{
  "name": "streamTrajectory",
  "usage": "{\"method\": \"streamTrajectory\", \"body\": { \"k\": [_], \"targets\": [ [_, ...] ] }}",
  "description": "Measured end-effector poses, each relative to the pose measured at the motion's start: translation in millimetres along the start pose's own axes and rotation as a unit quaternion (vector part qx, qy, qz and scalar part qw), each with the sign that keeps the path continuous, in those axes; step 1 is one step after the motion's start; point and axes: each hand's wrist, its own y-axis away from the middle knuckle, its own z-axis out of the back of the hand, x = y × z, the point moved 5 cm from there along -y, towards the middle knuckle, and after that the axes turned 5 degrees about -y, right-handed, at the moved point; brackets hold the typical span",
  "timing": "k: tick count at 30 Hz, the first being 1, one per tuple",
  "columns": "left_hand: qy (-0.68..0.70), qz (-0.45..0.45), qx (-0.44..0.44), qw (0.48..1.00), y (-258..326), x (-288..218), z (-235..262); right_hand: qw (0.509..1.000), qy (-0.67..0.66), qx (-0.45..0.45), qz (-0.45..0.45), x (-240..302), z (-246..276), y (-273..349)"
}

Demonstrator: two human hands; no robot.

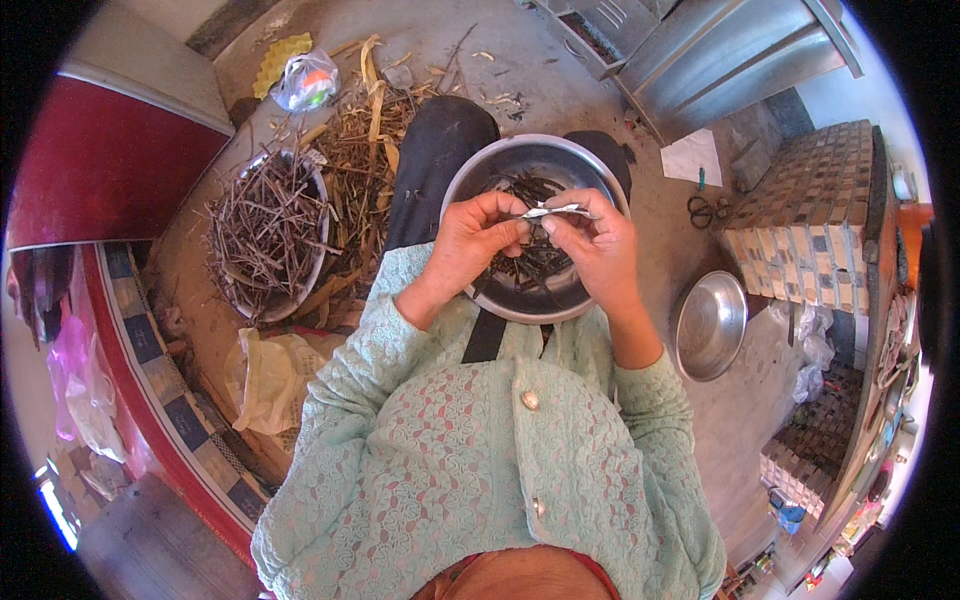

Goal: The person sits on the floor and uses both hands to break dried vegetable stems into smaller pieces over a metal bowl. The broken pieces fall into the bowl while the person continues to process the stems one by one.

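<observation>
Head view: left hand (470, 240) and right hand (598, 245) both pinch a pale stalk strip (553, 211) over the lap-held steel bowl (480, 170) of dark stems, apparently mid-peel; next move likely needs a steady opposing pull.

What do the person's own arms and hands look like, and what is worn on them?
Both arms are covered by long sleeves of a pale mint-green lace cardigan with a floral openwork pattern, ending at the wrists. The left hand and right hand are bare: no gloves, and no rings or bracelets can be made out. Round, pale buttons run down the cardigan's front.
</observation>
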Motion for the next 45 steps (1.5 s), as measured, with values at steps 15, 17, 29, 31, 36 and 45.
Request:
{"method": "streamTrajectory", "body": {
  "k": [15,17,29,31,36,45],
  "targets": [
    [-0.097,-0.007,0.003,0.995,4,-14,-10,0.984,0.143,0.009,0.103,11,-3,1],
    [-0.12,-0.017,0.004,0.993,4,-15,-9,0.978,0.168,0.007,0.123,12,-6,1],
    [-0.096,0.01,-0.031,0.995,1,-12,-8,0.997,-0.065,-0.02,-0.021,-2,5,-1],
    [-0.022,-0.008,-0.041,0.999,2,-13,-5,0.993,-0.115,-0.01,-0.01,-5,6,-1],
    [-0.019,0.009,-0.038,0.999,4,-14,-9,0.999,-0.035,0.006,0.003,1,-1,4],
    [-0.294,-0.12,-0.071,0.946,5,-28,-13,0.962,0.214,-0.01,0.168,20,-13,9]
  ]
}}
